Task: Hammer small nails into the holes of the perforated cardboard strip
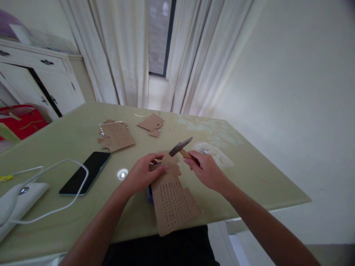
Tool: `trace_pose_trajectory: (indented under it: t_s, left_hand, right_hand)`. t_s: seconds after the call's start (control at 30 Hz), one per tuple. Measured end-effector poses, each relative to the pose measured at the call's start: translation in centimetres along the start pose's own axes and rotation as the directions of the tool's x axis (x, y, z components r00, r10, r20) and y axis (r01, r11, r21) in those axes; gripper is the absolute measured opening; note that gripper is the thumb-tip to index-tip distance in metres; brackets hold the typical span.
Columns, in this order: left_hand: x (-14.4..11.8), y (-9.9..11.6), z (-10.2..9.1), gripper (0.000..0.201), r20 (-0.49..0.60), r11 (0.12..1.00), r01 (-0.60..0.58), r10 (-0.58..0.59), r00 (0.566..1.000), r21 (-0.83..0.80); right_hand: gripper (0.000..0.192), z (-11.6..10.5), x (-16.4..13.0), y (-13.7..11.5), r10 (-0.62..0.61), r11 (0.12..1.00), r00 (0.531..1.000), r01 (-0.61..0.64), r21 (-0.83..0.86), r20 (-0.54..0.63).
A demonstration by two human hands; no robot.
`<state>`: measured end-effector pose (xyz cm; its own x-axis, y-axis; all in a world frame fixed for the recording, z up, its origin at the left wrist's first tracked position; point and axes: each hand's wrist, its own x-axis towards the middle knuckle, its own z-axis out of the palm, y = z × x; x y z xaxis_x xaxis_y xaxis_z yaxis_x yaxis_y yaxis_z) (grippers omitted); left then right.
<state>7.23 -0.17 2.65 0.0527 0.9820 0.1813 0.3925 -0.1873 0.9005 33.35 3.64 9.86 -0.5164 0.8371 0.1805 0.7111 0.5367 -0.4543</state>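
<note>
My right hand (206,168) is wrapped round the wooden handle of a small hammer (181,146). Its dark metal head hovers just above the far end of a brown cardboard piece (173,203). Rows of small holes run across this piece, which has ragged, notched edges and reaches over the table's front edge. My left hand (144,171) grips the cardboard near its far end, thumb lying on top and fingers curled. A dark sliver shows between thumb and index finger, too small to name. Part of a blue object (150,194) peeks out beneath the cardboard's left edge.
Farther back on the greenish table (249,177) lie a torn, hole-punched cardboard piece (118,136) and smaller scraps (151,122). A clear plastic bag (213,153) is beyond my right hand. At left are a phone (85,173), a white cable (61,162) and a white power bank (26,203).
</note>
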Motion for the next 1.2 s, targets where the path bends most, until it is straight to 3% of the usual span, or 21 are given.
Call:
trace_pose_trajectory:
  t_s: [0.07, 0.17, 0.33, 0.57, 0.7, 0.93, 1.2]
  left_hand:
    - [-0.8, -0.3, -0.2, 0.055, -0.019, 0.990, 0.108, -0.111, 0.994, -0.089]
    - [-2.0, -0.8, 0.0, 0.056, -0.010, 0.967, 0.165, -0.170, 0.985, -0.194]
    - [-3.1, -1.6, 0.8, 0.065, -0.098, 0.943, 0.167, -0.203, 0.974, -0.289]
    - [-3.3, -2.7, 1.4, 0.064, -0.210, 0.921, 0.108, -0.197, 0.958, -0.373]
    - [-3.5, -3.3, 1.6, 0.062, -0.248, 0.916, 0.069, -0.179, 0.952, -0.394]
    - [-4.4, -3.7, 2.1, 0.068, -0.220, 0.922, 0.009, -0.102, 0.970, -0.387]
    - [-4.5, -3.9, 2.5, 0.058, -0.271, 0.952, -0.054, -0.031, 0.962, -0.302]
  right_hand:
    - [0.028, 0.7, 0.3, 0.9, 0.067, 0.998, 0.997, -0.068, -0.005, -0.033]
    - [0.023, 2.5, 0.9, 2.3, 0.137, 0.989, 0.987, -0.141, -0.044, -0.081]
    - [0.021, 6.3, 1.9, 3.7, 0.211, 0.968, 0.973, -0.222, -0.121, -0.099]
    - [0.030, 10.3, 3.6, 3.0, 0.216, 0.951, 0.976, -0.215, -0.223, -0.023]
    - [0.032, 11.2, 4.3, 2.5, 0.241, 0.935, 0.970, -0.235, -0.264, -0.007]
    - [0.032, 11.1, 3.6, 2.1, 0.216, 0.921, 0.976, -0.213, -0.326, -0.028]
    - [0.028, 12.5, -0.5, 2.5, 0.112, 0.907, 0.955, -0.211, -0.365, -0.273]
